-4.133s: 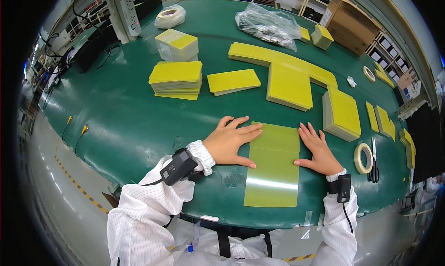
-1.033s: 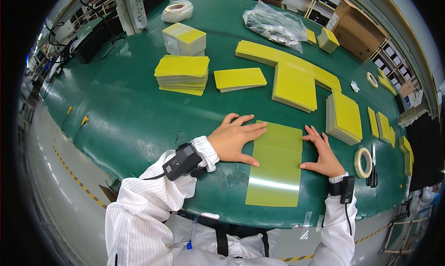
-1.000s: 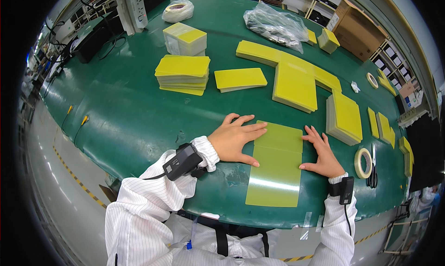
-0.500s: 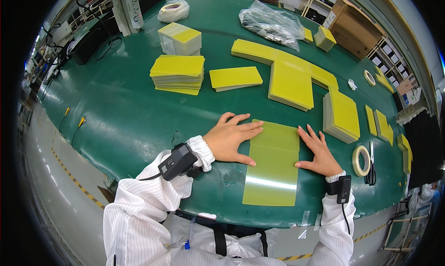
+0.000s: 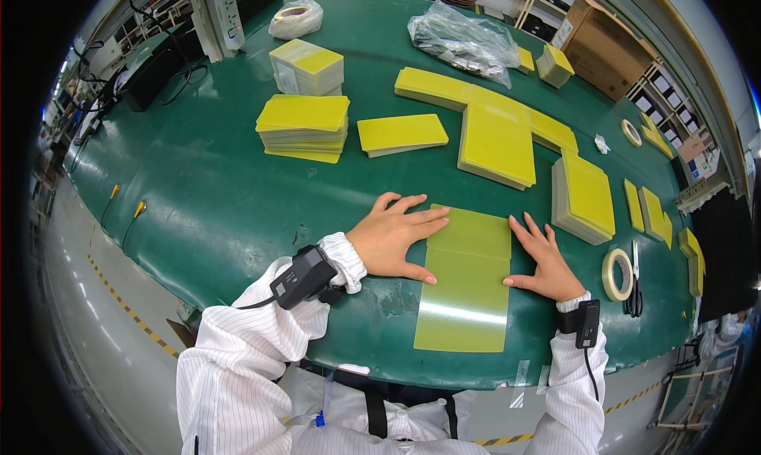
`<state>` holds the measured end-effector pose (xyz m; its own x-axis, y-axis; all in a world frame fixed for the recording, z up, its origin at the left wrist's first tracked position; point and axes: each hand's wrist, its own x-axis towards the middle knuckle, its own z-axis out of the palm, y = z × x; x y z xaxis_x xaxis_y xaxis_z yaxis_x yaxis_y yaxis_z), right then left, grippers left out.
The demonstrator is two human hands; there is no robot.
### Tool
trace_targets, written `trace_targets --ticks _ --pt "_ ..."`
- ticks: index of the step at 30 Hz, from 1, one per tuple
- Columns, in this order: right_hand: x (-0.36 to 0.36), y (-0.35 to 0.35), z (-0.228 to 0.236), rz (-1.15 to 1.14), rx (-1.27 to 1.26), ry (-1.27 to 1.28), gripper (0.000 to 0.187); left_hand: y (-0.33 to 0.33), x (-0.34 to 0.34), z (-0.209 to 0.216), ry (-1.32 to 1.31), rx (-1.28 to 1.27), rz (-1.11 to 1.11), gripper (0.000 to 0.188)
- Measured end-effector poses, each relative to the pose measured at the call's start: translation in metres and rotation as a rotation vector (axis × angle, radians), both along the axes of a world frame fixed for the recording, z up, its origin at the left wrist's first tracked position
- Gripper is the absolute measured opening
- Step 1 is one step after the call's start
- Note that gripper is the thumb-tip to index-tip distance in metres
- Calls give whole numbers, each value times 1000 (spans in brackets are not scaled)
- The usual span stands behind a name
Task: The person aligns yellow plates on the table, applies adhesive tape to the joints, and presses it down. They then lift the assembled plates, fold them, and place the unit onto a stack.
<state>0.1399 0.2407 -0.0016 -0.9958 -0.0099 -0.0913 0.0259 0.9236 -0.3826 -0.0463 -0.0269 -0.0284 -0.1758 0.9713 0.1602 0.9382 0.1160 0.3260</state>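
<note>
Yellow-green sheets (image 5: 468, 277) are laid flat on the green table (image 5: 206, 193) near its front edge, two pieces butted end to end along a seam. The left hand (image 5: 392, 237) is pressed flat on the table at the sheets' 9 o'clock side, fingers spread, fingertips overlapping the upper piece's left edge. The right hand (image 5: 543, 257) is laid flat at 3 o'clock, fingers spread, thumb touching the right edge. Nothing is pinched.

Compared with the earlier frames, hardly anything is changed: both hands are kept in the same flat pose against the same edges, and the sheets are unmoved. Only the view is shifted slightly.

At 11 o'clock from the hands a stack of yellow boards (image 5: 304, 126) is seen, with a thinner yellow board (image 5: 401, 133) beside it. A tape roll (image 5: 614, 274) and scissors (image 5: 636, 284) are lying at 3 o'clock, past the right hand.
</note>
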Motion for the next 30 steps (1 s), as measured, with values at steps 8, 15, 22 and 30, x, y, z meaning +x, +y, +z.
trace_targets --ticks 8,15,22,30 --pt "1 3 1 8 -70 2 84 0 0 0 -17 -5 -1 92" --pt "3 6 -1 4 -172 24 68 -1 -7 -8 -30 -7 -49 68" --pt "2 3 1 -2 -152 25 68 -2 -6 -3 -58 -12 -34 64" --pt "2 3 0 -5 -137 25 68 -1 -6 -4 -63 -3 -29 65"
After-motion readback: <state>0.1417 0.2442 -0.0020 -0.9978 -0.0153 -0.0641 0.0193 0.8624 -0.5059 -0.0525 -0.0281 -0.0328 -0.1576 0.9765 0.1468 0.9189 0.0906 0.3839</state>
